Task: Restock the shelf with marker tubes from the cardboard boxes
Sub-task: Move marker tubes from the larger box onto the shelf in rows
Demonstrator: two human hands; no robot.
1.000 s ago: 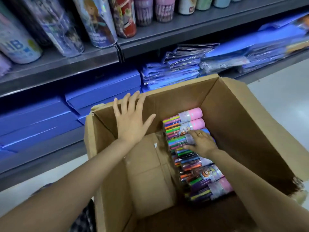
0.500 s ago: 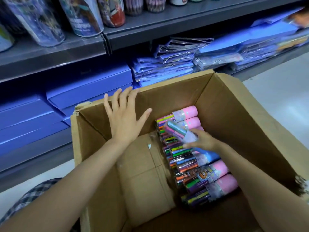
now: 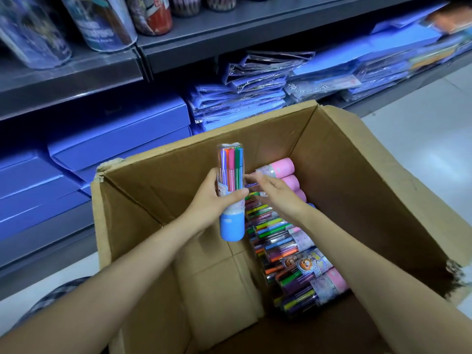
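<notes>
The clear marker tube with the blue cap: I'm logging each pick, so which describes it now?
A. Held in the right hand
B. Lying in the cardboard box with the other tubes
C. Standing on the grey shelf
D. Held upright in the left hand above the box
D: the left hand wraps the clear marker tube with the blue cap, upright above the open brown cardboard box, while the right hand is open beside it.

The pale floor point(image 3: 421, 139) carries the open cardboard box point(image 3: 362, 180). The grey shelf point(image 3: 204, 44) above holds printed tubes point(image 3: 102, 24); the lower shelf point(image 3: 46, 241) carries blue boxes point(image 3: 120, 139) and what look like wrapped blue packs point(image 3: 242, 103).
</notes>
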